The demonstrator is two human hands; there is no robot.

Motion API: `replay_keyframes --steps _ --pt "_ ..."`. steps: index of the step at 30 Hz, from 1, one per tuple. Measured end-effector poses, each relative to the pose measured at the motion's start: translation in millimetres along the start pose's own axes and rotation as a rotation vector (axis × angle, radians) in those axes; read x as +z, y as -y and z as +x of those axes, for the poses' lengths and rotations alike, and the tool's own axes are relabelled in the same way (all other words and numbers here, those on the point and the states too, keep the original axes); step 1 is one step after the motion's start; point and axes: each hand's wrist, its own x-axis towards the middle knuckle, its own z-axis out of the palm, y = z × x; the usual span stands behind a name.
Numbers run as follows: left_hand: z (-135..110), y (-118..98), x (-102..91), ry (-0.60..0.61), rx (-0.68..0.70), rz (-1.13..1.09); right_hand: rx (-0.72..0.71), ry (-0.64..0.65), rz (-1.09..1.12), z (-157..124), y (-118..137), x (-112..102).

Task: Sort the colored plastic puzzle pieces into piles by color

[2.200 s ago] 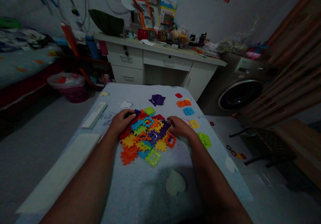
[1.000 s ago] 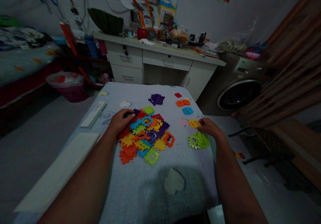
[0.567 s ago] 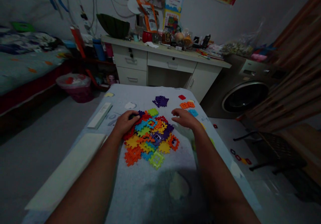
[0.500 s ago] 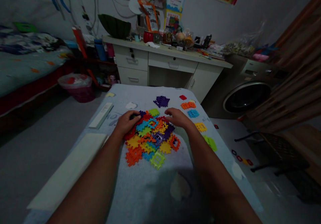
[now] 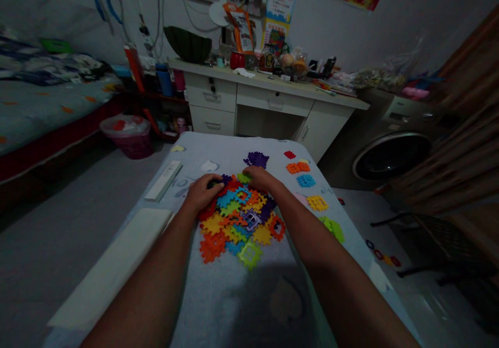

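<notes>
A heap of colourful toothed plastic building tiles (image 5: 230, 218) lies on the cloth-covered table, in orange, yellow, blue, green, red and purple. My left hand (image 5: 203, 191) rests at the heap's upper left edge, fingers curved and thumb apart, beside red and purple tiles. My right hand (image 5: 262, 178) reaches over the heap's top edge. Its fingertips are closed together at a light green building tile (image 5: 244, 178), and the thumb is mostly hidden. Just beyond this hand sits a separate cluster of purple tiles (image 5: 256, 158).
Along the table's right side lie groups of red (image 5: 289, 155), orange (image 5: 298, 167), blue (image 5: 306, 181), yellow (image 5: 317, 202) and green tiles (image 5: 332, 228). At left are a long white box (image 5: 163, 181) and a pale flat board (image 5: 117, 259). A desk (image 5: 273, 101) stands beyond.
My right hand has moved left from the heap's upper right onto the light green tile, its fingers closing. My left hand keeps its place at the heap. The view has shifted slightly.
</notes>
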Motion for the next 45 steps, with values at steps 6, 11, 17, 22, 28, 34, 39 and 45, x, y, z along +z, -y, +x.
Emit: replay_keyframes --steps 6,11,17,22,28,34,39,45 --pt "3.0 5.0 0.9 0.010 0.003 0.017 0.050 -0.128 0.147 -20.8 -1.2 -7.0" --pt "1.4 -1.0 -0.3 0.014 -0.019 -0.003 0.089 -0.261 0.252 -62.1 -24.7 -25.2" --pt "0.6 -3.4 -1.6 0.012 -0.038 -0.009 0.195 -0.345 0.544 -143.1 -74.9 -50.7" --pt "2.3 0.0 -0.6 0.008 -0.039 -0.001 0.379 -0.326 0.740 -205.6 -98.4 -51.2" --pt "1.8 1.0 -1.5 0.020 -0.031 -0.035 0.393 -0.228 0.737 -246.1 -94.8 -37.5" --pt "-1.2 1.5 -3.8 -0.044 -0.048 -0.097 0.361 -0.155 0.596 -262.9 -83.1 -27.7" --pt "-5.9 -5.6 -5.4 -0.122 -0.070 -0.093 0.337 -0.174 0.237 -262.1 -72.1 -19.6" --pt "-7.3 -11.4 -5.2 -0.149 -0.086 -0.077 0.332 -0.128 0.003 -260.2 -67.8 -15.2"
